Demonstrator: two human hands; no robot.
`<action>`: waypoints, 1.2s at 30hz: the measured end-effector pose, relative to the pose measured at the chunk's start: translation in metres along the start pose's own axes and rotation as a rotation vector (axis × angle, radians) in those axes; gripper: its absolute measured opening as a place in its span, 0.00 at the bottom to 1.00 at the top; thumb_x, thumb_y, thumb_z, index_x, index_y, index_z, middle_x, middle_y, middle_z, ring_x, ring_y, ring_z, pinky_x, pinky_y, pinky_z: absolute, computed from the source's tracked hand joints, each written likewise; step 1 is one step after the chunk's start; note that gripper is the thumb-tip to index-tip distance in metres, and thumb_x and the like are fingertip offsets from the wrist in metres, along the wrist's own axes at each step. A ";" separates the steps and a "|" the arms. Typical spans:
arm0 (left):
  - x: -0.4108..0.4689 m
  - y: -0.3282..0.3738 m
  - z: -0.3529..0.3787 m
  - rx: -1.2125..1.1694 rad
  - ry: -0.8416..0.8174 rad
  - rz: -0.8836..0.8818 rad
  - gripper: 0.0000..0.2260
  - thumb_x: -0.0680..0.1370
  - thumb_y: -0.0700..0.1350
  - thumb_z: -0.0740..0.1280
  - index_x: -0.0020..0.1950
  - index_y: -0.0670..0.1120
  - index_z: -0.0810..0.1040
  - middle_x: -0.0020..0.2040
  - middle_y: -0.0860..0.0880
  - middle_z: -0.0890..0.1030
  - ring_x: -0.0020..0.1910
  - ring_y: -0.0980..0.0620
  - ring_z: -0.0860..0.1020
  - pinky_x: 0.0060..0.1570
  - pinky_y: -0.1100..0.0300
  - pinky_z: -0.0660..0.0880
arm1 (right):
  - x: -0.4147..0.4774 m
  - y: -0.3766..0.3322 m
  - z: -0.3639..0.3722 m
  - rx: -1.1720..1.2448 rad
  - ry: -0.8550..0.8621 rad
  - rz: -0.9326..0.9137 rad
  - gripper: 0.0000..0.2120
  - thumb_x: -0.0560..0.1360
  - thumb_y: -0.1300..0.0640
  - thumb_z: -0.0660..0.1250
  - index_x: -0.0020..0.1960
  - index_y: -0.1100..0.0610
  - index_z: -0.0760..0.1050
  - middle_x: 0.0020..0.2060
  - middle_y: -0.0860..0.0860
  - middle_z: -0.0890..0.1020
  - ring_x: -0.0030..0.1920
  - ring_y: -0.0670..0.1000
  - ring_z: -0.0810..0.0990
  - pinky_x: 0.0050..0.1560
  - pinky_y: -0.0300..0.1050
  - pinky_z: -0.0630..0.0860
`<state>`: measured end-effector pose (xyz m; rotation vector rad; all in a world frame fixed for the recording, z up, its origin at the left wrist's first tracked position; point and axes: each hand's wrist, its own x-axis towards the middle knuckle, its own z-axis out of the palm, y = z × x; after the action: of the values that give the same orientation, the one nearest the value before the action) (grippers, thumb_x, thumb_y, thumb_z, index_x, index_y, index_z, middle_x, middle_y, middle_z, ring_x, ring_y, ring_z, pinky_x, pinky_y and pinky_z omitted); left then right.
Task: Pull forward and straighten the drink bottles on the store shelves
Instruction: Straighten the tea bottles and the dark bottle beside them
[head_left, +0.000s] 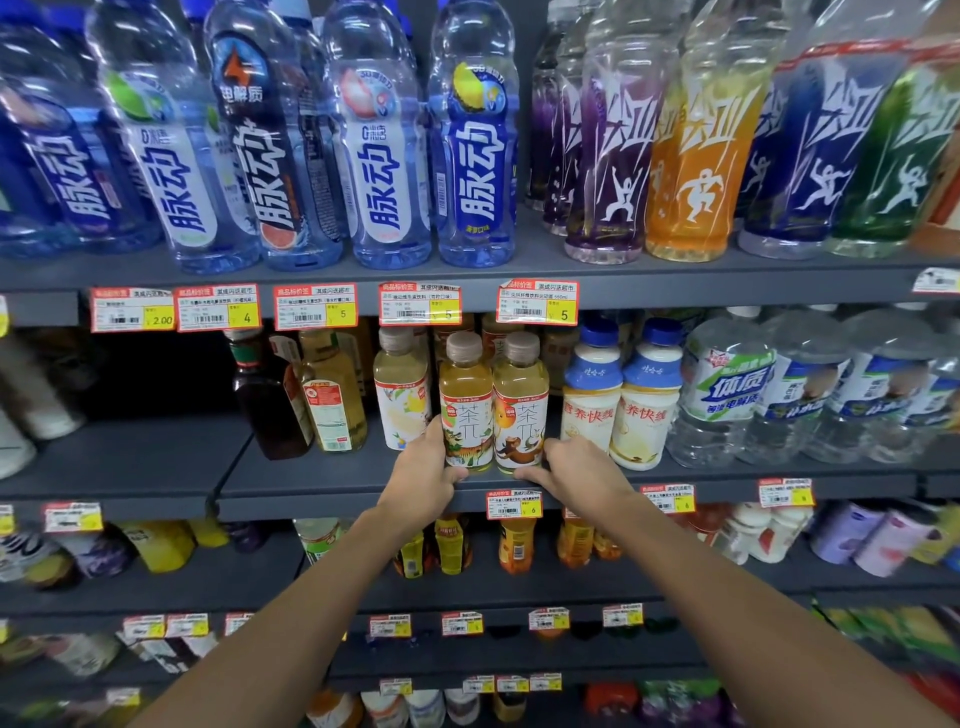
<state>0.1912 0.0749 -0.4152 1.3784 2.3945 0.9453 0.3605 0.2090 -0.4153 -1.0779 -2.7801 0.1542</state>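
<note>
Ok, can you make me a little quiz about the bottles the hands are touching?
1. True or false: the left hand and right hand each touch one of the two tea bottles.
2. Which drinks stand right of the tea bottles? A) white bottles with blue caps B) orange sports drinks C) cans
3. Fill in: the yellow price tag straight above the tea bottles shows the number ___.

Key: 1 true; 2 A; 3 five.

Two tea bottles (493, 405) stand side by side at the shelf (311, 483) front, between both hands (423, 480).
</note>
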 end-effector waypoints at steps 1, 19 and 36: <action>0.000 0.000 0.000 0.004 -0.005 0.001 0.28 0.77 0.42 0.72 0.74 0.49 0.63 0.71 0.48 0.74 0.69 0.46 0.72 0.69 0.49 0.70 | 0.000 0.000 0.001 0.002 0.006 -0.001 0.27 0.77 0.33 0.61 0.52 0.57 0.76 0.47 0.53 0.82 0.47 0.53 0.80 0.41 0.45 0.74; -0.005 -0.001 -0.005 -0.035 -0.025 0.044 0.28 0.78 0.43 0.71 0.75 0.49 0.63 0.72 0.49 0.73 0.70 0.49 0.71 0.71 0.50 0.68 | 0.002 0.006 0.009 0.029 0.074 -0.049 0.24 0.76 0.33 0.62 0.49 0.55 0.73 0.45 0.52 0.82 0.42 0.50 0.76 0.38 0.42 0.66; -0.005 0.004 -0.003 0.008 -0.024 0.043 0.29 0.79 0.42 0.70 0.76 0.48 0.62 0.73 0.48 0.71 0.72 0.48 0.69 0.72 0.51 0.66 | 0.001 0.006 0.010 -0.014 0.073 -0.048 0.27 0.76 0.32 0.59 0.54 0.57 0.75 0.47 0.53 0.82 0.48 0.53 0.81 0.41 0.45 0.74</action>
<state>0.1952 0.0705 -0.4105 1.4414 2.3629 0.9252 0.3618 0.2132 -0.4258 -0.9979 -2.7433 0.0877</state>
